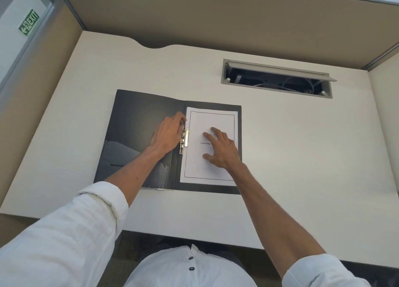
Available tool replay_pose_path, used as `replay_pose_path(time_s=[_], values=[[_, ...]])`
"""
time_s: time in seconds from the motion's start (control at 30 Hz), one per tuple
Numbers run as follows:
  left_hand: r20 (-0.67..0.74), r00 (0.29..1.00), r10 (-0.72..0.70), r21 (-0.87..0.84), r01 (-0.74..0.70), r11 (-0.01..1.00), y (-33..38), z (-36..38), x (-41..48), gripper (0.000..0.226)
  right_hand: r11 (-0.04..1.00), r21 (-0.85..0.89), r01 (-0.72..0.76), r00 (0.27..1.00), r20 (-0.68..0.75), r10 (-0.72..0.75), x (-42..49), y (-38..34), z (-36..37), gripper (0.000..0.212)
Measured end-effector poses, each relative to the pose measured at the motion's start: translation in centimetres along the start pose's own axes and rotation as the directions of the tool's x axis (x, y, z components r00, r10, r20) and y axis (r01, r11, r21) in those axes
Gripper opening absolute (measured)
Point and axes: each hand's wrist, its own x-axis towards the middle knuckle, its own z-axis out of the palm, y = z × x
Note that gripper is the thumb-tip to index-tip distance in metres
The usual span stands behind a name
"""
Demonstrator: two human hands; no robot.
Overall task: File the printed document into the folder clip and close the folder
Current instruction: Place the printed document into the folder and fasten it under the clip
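A black folder (pixel 133 118) lies open flat on the white desk. The printed document (pixel 216 170), a white page with a thin black border, rests on the folder's right half. A metal clip (pixel 184 141) runs along the spine at the page's left edge. My left hand (pixel 169 133) sits on the clip with its fingers curled over the upper end. My right hand (pixel 222 149) presses flat on the middle of the page with fingers spread, hiding part of the printed title.
The desk (pixel 302 157) is bounded by beige partition walls at the back and left. An open cable hatch (pixel 276 79) with wires inside is recessed at the back right. The desk's near edge runs just before my torso.
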Motion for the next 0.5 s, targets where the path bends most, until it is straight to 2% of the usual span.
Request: replay_pose_path(time_s=[0.17,0.3,0.5], values=[[-0.024,0.999,0.032,-0.033,-0.033,0.999,-0.3,0.0,-2.0,0.011,1.0,0.005,0.002,1.0,-0.003,-0.002,-0.2,0.0,0.1,0.083],[-0.018,0.997,0.068,-0.06,-0.069,0.996,-0.9,0.4,-3.9,0.014,1.0,0.009,0.007,1.0,-0.006,-0.007,-0.4,0.1,0.1,0.083],[0.006,0.999,0.05,-0.076,-0.049,0.996,-1.3,0.9,-6.0,0.023,1.0,0.013,0.009,1.0,-0.001,-0.009,-0.5,0.2,0.2,0.083]])
